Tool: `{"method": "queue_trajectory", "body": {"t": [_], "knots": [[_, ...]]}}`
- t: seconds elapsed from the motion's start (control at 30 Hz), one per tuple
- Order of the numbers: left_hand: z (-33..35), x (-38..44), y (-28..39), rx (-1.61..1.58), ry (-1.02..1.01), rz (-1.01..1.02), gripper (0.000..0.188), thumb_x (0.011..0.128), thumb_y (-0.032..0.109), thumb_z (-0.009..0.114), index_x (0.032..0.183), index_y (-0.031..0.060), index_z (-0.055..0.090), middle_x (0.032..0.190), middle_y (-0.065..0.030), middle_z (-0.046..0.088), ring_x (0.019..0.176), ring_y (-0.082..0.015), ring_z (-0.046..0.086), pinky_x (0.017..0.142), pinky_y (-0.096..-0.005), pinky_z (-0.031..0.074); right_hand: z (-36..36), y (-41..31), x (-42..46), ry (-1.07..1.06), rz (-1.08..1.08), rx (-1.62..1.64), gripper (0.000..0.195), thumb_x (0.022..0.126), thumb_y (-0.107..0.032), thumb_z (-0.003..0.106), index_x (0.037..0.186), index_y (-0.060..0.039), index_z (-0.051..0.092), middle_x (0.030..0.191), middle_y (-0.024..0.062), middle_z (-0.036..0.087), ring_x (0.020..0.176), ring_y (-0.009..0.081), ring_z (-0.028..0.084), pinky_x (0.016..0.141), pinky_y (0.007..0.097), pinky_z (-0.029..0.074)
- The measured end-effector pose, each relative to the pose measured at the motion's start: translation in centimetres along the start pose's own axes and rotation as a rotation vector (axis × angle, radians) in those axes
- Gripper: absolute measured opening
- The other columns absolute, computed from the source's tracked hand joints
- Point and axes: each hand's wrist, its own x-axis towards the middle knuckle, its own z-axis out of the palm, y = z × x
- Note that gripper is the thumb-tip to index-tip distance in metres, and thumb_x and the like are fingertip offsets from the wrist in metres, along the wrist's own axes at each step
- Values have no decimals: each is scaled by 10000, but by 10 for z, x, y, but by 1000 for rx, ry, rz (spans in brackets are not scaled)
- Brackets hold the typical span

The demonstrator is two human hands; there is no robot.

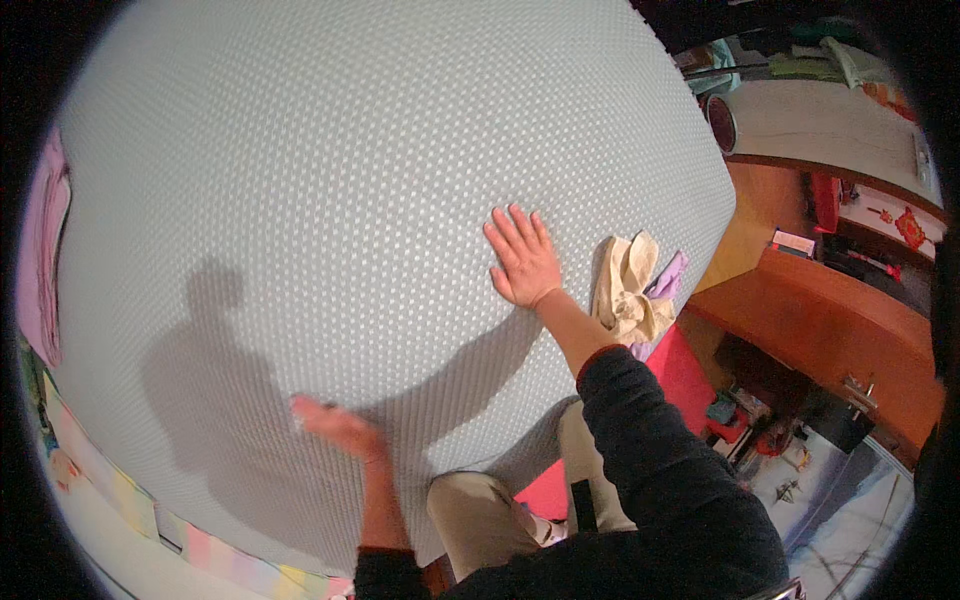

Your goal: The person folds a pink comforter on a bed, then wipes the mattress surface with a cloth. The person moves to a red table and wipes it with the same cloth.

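Observation:
A large grey mattress [360, 187], its fabric patterned with small pale dots, spreads before me. My right hand [525, 259] lies palm down on it with the fingers spread. To the left and closer to my body is my left hand [337, 429], blurred and seen edge-on, with its fingers extended and nothing visible in it. Whether it touches the mattress I cannot tell. Beside my right forearm, near the mattress's right edge, lies a crumpled, knotted beige cloth [634, 292]. A purple cloth [670, 276] shows partly from under it.
Folded pink bedding [45, 255] lies along the far left edge. A pastel-coloured fabric strip [217, 544] borders the lower left. On the right stand a wooden cabinet [817, 330] and a pale-topped table [817, 120]. Several small items clutter the lower right. My knees [480, 517] are against the mattress.

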Motion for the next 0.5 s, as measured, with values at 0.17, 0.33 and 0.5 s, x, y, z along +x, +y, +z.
{"method": "queue_trajectory", "body": {"t": [0.17, 0.33, 0.5], "knots": [[115, 79, 171, 94, -324, -234, 600, 1014, 299, 269, 1505, -21, 140, 1570, -223, 139, 1459, -388, 94, 1166, -513, 37, -2, 10, -4, -60, -6, 83, 726, 812, -346, 574, 1476, -168, 340, 1561, 67, 256, 1436, 309, 215, 1165, 524, 145], [184, 88, 178, 475, -203, -316, 622, 1000, 330, 291, 1508, -3, 158, 1584, -201, 100, 1463, -392, 52, 1149, -563, 20, -12, 32, 5, -248, -165, 137, 731, 795, -345, 587, 1464, -161, 356, 1548, 67, 286, 1428, 307, 234, 1157, 540, 148], [183, 85, 174, 562, -196, -325, 640, 999, 379, 252, 1509, 1, 165, 1580, -199, 126, 1459, -389, 78, 1145, -571, 26, -48, 174, 63, -406, -418, 232, 689, 783, -371, 580, 1407, -126, 422, 1490, 118, 378, 1388, 365, 312, 1135, 549, 203]]}}
